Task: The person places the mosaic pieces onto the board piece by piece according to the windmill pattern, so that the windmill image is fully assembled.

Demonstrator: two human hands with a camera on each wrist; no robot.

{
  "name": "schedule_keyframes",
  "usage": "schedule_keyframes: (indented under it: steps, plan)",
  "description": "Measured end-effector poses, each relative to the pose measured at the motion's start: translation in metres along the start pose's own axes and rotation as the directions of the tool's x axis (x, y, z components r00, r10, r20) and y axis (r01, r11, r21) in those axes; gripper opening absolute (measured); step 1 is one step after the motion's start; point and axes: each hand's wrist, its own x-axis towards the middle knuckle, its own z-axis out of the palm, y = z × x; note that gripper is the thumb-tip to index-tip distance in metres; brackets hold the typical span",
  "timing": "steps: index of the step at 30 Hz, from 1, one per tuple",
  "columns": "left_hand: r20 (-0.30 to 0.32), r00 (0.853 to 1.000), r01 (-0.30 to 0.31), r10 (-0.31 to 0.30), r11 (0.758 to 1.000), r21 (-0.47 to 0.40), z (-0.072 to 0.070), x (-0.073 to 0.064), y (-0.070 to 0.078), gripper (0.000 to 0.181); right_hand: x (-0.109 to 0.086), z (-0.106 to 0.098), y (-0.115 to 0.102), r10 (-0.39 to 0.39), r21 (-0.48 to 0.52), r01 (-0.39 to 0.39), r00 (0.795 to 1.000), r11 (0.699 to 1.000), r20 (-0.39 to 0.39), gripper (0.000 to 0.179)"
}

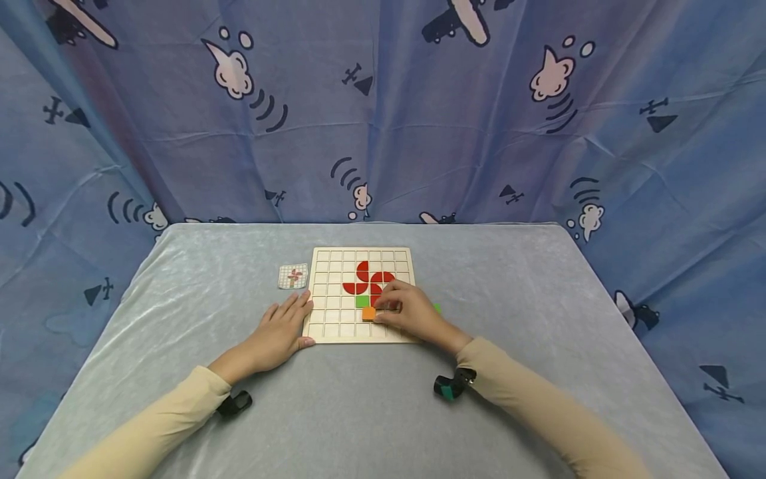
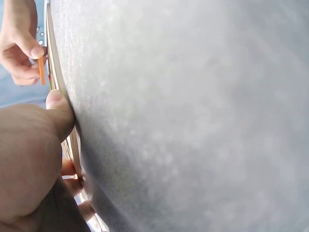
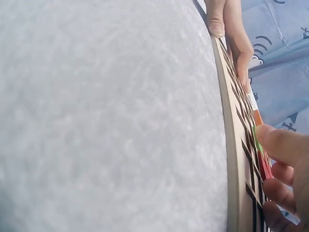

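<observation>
A wooden grid board (image 1: 326, 319) lies on the table with several red quarter-round pieces (image 1: 362, 271) set in a pinwheel shape and a green square tile (image 1: 362, 301) below them. My right hand (image 1: 419, 313) pinches an orange square tile (image 1: 368, 314) over the lower middle of the board, just under the green tile. In the left wrist view that orange tile (image 2: 41, 71) stands tilted, held at its edge and apart from the board. My left hand (image 1: 272, 338) rests flat at the board's left edge, fingers extended and touching it. Part of the pattern is hidden behind my right hand.
A small card (image 1: 292, 276) printed with a grid and pinwheel picture lies left of the board. A bit of another green piece (image 1: 437, 308) shows behind my right hand. Grey cloth covers the table (image 1: 371, 412), and a patterned blue curtain (image 1: 323, 113) hangs behind.
</observation>
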Motion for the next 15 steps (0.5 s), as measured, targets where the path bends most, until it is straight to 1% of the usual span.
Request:
schedule_keyframes:
  steps: [15]
  plan:
    - [-0.008,1.0,-0.002,0.002,1.0,0.005,0.0022,0.0002,-0.0018,0.071,0.0046,0.0035,-0.0077,0.015,-0.028,-0.015,1.0,1.0,0.02,0.019]
